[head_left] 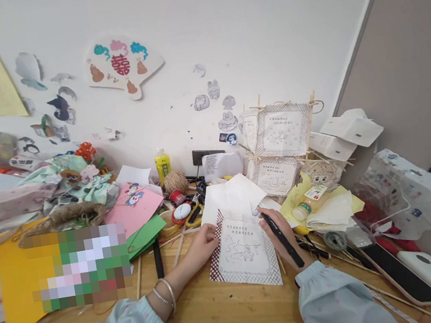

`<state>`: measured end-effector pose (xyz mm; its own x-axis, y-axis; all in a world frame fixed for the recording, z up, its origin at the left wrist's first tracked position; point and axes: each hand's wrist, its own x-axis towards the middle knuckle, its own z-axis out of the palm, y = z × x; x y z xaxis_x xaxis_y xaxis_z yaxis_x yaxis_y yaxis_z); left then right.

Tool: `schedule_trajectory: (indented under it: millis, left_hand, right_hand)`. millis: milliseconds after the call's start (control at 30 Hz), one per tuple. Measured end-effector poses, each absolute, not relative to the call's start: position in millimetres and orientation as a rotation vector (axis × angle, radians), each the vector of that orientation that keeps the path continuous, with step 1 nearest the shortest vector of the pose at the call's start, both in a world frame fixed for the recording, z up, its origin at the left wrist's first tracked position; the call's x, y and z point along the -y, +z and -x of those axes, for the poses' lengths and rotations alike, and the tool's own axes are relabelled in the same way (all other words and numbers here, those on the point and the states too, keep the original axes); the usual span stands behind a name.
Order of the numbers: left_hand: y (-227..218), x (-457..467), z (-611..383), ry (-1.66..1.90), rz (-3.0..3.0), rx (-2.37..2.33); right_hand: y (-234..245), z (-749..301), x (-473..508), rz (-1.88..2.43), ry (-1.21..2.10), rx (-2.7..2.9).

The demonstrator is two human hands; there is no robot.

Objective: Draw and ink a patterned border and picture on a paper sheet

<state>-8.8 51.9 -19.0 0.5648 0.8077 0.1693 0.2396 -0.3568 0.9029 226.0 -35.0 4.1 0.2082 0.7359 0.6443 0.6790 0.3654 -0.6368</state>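
Note:
A white paper sheet point(247, 252) with a line drawing, handwriting and a cross-hatched border lies before me on the wooden table. Dark red hatching covers the left border; the rest of the border has thin dark lines. My left hand point(206, 242) has its fingers curled at the sheet's left edge, holding it. In my right hand point(281, 230) is a black marker pen point(282, 239), gripped with its tip end at the sheet's upper right. Blank white paper point(232, 194) lies just behind the drawing.
Behind stand a yellow drink bottle point(162, 165), a twine ball point(176, 182) and scissors point(194, 215). Framed drawings point(282, 132) on sticks lean at the back right. A jar point(303, 210), tape roll point(335, 239) and phone point(400, 273) are at right; coloured paper point(19, 291) is at left.

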Motion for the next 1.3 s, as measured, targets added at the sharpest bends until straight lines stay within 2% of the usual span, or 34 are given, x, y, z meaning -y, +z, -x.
schedule_trajectory:
  millis: [67,200,267,500,767,1300]
  left_hand:
    - [-18,-49,10,0.742,-1.925,-0.811]
    - [-10,-45,16,0.639,-2.071,-0.709]
    - [-4,-44,20,0.565,-2.159,-0.636]
    - [7,-42,25,0.421,-2.333,-0.51]
    - [8,-40,26,0.395,-2.472,-0.512]
    - [7,-42,26,0.279,-2.571,-0.513]
  right_hand:
    - [13,-214,44,1.277,0.12,1.518]
    - [29,-179,65,1.235,0.657,1.542]
    - [35,-164,73,1.179,0.815,1.548]
    - [24,-156,70,1.092,1.022,1.577]
    - [-12,-151,60,1.256,0.863,1.626]
    - [-12,-153,60,1.326,0.797,1.664]
